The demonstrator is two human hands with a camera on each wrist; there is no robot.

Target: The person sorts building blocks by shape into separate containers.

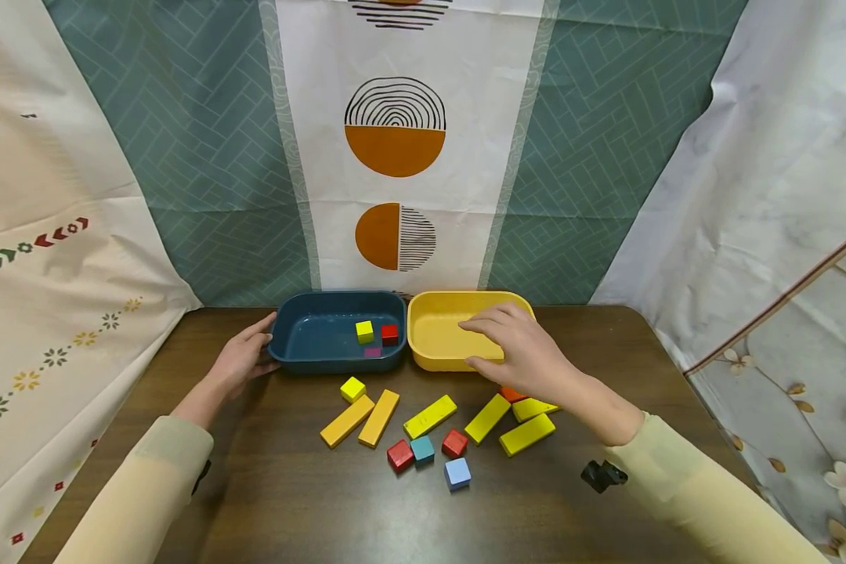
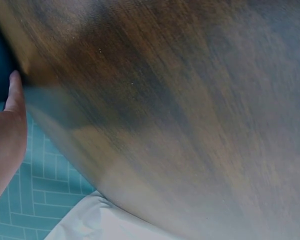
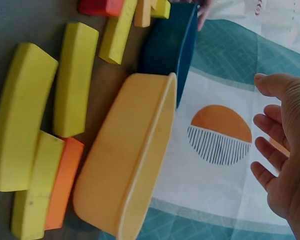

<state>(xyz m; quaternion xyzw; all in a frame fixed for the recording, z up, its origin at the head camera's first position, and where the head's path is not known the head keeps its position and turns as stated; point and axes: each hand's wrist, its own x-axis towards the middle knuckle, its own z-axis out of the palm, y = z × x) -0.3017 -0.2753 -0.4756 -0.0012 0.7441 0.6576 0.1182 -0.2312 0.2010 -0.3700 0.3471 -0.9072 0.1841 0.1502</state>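
My left hand [image 1: 241, 356] rests against the left end of a dark blue bin [image 1: 310, 366]; in the left wrist view a straight digit touches its outer wall. A yellow cube [image 1: 364, 332] and a red cube [image 1: 389, 335] lie inside, toward the right end. Over the right part of a yellow bin [image 1: 437, 363] hovers my right hand [image 1: 525, 348], fingers loosely spread and holding nothing. The right wrist view shows this yellow bin [image 3: 125, 145] side-on, the hand [image 3: 285, 145] beyond its rim. An orange block [image 1: 512, 394] is partly hidden below the right hand.
Before the bins lie several yellow blocks [image 1: 430, 417], two orange-yellow blocks [image 1: 378, 419] and a yellow cube [image 1: 353, 389]. Nearer me are two red cubes [image 1: 454, 443], a teal cube [image 1: 422, 450] and a light blue cube [image 1: 457, 474]. Patterned cloth [image 1: 211, 157] hangs behind the wooden table [image 1: 310, 509].
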